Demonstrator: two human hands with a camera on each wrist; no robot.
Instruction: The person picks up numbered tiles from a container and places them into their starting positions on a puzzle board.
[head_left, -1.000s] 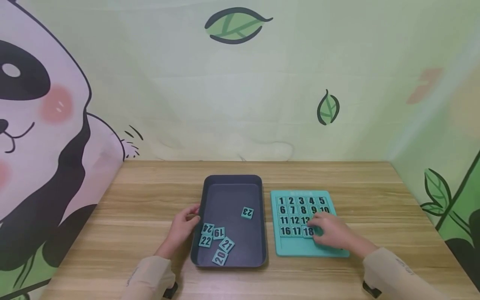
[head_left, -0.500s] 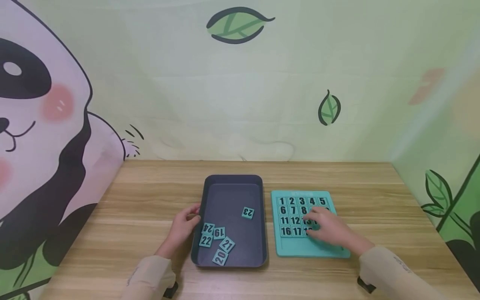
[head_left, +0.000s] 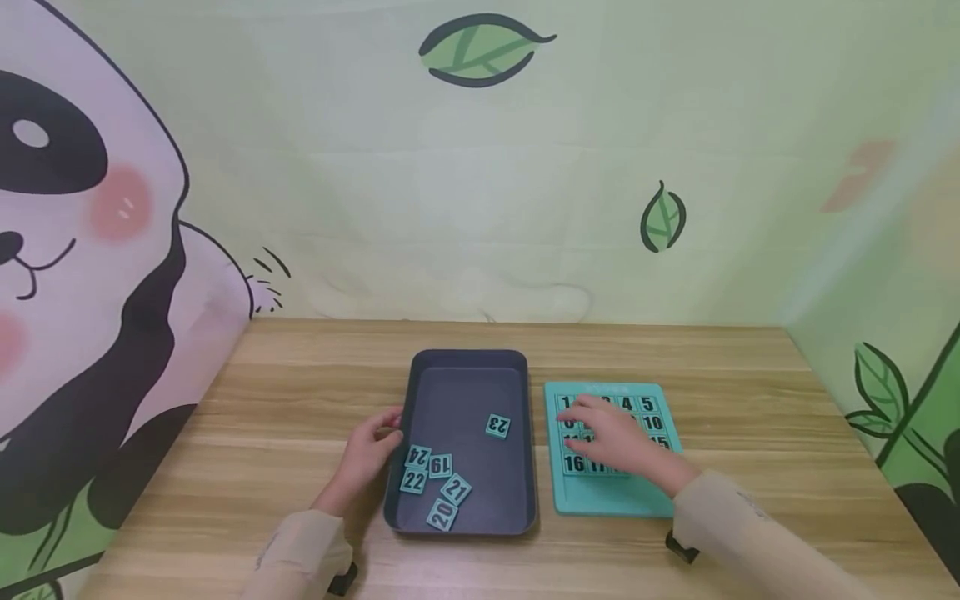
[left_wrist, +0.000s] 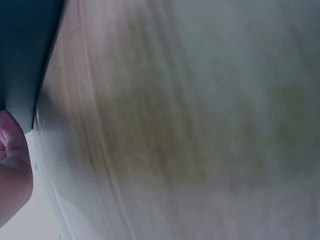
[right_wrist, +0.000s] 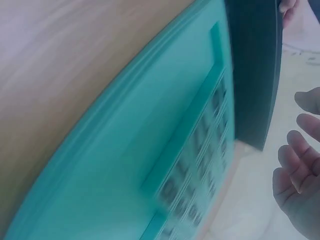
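My left hand (head_left: pixel 365 458) holds the left side of a dark tray (head_left: pixel 472 387), its thumb against the rim; some of its fingers are hidden. Inside the tray lie several loose teal number tiles, among them tile 23 (head_left: pixel 497 426), tile 21 (head_left: pixel 455 488) and tile 20 (head_left: pixel 442 514). My right hand (head_left: pixel 611 437) hovers over the teal number board (head_left: pixel 611 497), fingers spread and holding nothing. Numbered tiles fill the board's upper rows, partly covered by that hand. In the right wrist view, the fingers (right_wrist: pixel 300 162) are apart from the board.
Both the tray and the board rest on a wooden table (head_left: pixel 300 375), with a narrow gap between them. Behind the table stands a green wall covering (head_left: pixel 360 208) with a painted panda and leaves.
My right hand has let go of tile 18, which stays in the board, and has moved left across the rows with its fingers spreading. My left hand stays at the tray.
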